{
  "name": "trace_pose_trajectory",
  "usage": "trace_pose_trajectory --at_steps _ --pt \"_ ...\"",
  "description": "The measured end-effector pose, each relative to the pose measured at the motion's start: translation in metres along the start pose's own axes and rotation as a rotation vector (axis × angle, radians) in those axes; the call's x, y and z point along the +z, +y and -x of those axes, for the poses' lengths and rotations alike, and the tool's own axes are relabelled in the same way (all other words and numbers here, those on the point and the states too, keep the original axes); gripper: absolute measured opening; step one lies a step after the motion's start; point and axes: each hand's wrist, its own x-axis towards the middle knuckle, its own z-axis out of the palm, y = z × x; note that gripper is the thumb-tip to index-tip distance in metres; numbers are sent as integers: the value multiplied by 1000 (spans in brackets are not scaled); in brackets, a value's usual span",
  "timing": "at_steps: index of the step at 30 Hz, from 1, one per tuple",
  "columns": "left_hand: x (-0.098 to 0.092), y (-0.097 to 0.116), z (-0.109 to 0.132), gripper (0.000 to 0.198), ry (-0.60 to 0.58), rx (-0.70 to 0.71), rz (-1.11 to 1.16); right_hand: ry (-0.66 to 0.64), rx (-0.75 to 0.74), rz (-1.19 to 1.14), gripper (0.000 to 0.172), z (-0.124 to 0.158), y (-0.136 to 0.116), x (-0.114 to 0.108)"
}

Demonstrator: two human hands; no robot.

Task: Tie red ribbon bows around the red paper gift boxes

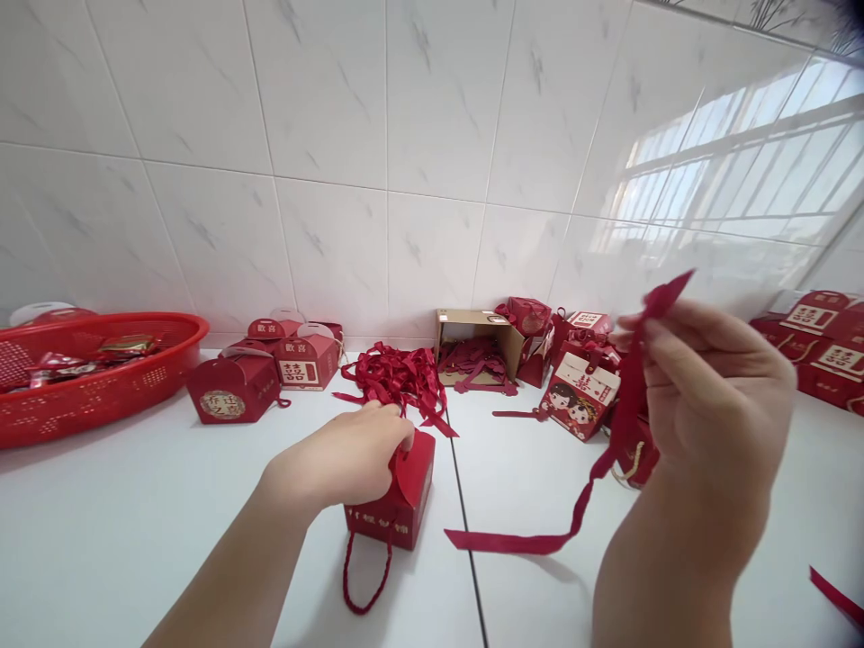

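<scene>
My left hand [357, 454] rests closed on top of a small red gift box [398, 504] standing on the white tiled floor [135, 504], with its cord handle lying toward me. My right hand [708, 405] is raised at the right and pinches a long red ribbon [594, 472]. The ribbon hangs down from my fingers, and its lower end trails on the floor just right of the box.
A pile of red ribbons [398, 378] lies behind the box. An open cardboard box [476, 342] stands by the tiled wall. Finished red gift boxes sit at left [236, 387], centre right [580, 391] and far right [823, 342]. A red plastic basket [94, 369] with sweets is at the left.
</scene>
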Motion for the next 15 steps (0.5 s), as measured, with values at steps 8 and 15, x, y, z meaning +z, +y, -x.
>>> trace_pose_trajectory --at_steps 8,15 --pt "-9 -3 -5 19 -96 -67 -23 -866 428 321 14 8 11 24" --pt "-5 -6 -15 12 -75 34 16 -1503 476 557 23 28 51 59"
